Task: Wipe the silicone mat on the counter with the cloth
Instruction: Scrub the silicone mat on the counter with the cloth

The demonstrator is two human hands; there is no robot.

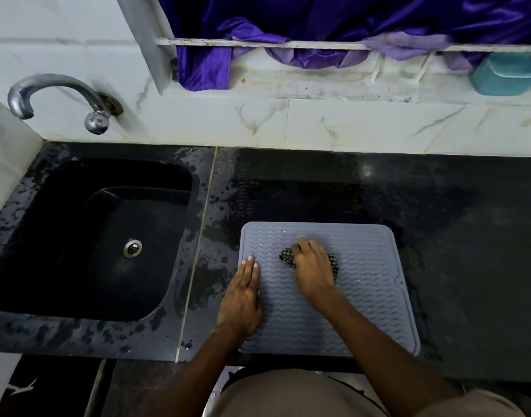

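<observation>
A grey silicone mat (369, 284) with a wavy ribbed surface lies on the black counter (456, 236), near its front edge. My left hand (243, 296) rests flat on the mat's left edge, fingers straight. My right hand (313, 267) presses down on a small checked cloth (286, 257) near the middle of the mat, fingers curled over it. Most of the cloth is hidden under the hand; bits show at the left and right of it.
A black sink (86, 236) with a steel drain sits to the left, under a chrome tap (56, 91). The counter around the sink is wet. Behind is a white tiled wall, a ledge with a teal container (507, 76), and purple fabric (288, 22).
</observation>
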